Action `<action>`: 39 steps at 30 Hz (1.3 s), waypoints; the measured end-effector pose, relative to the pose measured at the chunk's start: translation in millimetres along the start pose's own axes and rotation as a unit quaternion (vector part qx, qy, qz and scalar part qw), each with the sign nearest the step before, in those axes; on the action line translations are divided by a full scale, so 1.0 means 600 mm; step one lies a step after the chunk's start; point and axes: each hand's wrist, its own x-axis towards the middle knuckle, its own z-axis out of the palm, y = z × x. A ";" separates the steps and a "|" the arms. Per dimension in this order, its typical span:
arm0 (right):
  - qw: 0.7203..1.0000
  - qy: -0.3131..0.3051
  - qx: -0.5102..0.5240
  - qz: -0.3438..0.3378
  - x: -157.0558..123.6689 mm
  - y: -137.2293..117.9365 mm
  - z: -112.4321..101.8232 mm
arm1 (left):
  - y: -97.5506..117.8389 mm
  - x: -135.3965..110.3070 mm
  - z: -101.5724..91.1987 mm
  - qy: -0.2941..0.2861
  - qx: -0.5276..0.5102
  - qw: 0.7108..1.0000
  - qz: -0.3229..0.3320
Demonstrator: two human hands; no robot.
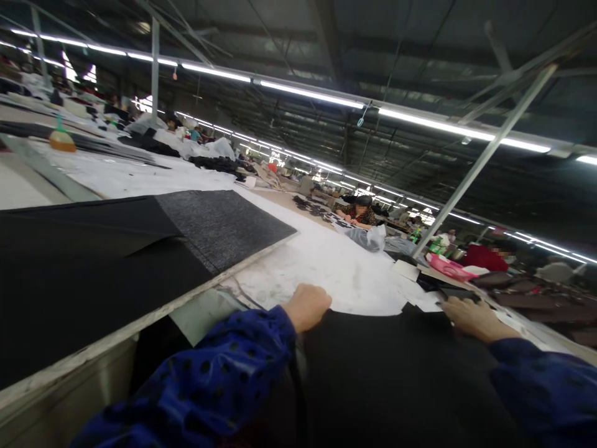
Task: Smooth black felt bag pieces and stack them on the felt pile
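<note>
A large sheet of black fabric (392,373) hangs toward me over the front of the white-topped table (321,261). My left hand (308,307) is closed on its upper left edge. Near the upper right part of the sheet, my right hand (473,317) is closed too, its fingers curled over the edge beside some white paper pieces (420,292). Both forearms wear blue dotted sleeves. To the left lies a stack of flat black sheets (84,267), with a dark grey speckled piece (228,224) at its far end.
A yellow-orange bottle (62,138) stands at the far left. Black cut pieces (321,208) and clear plastic bags (368,238) lie further back. A slanted metal pole (485,158) rises at the right near a pink item (450,267). Other people work behind.
</note>
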 end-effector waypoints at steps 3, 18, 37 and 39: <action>0.995 -0.020 0.039 -0.093 -0.008 -0.104 0.010 | 0.012 0.005 0.014 -0.008 0.030 0.999 0.014; 0.929 -0.050 0.215 -0.298 -0.030 -0.305 0.072 | -0.097 -0.061 0.003 0.035 -0.125 0.991 -0.033; 0.948 -0.152 -0.032 -0.278 -0.007 -0.387 0.000 | -0.156 -0.096 0.008 0.077 -0.398 0.911 -0.077; 0.947 -0.156 -0.027 -0.281 -0.007 -0.387 -0.003 | -0.149 -0.094 0.004 0.078 -0.376 0.919 -0.085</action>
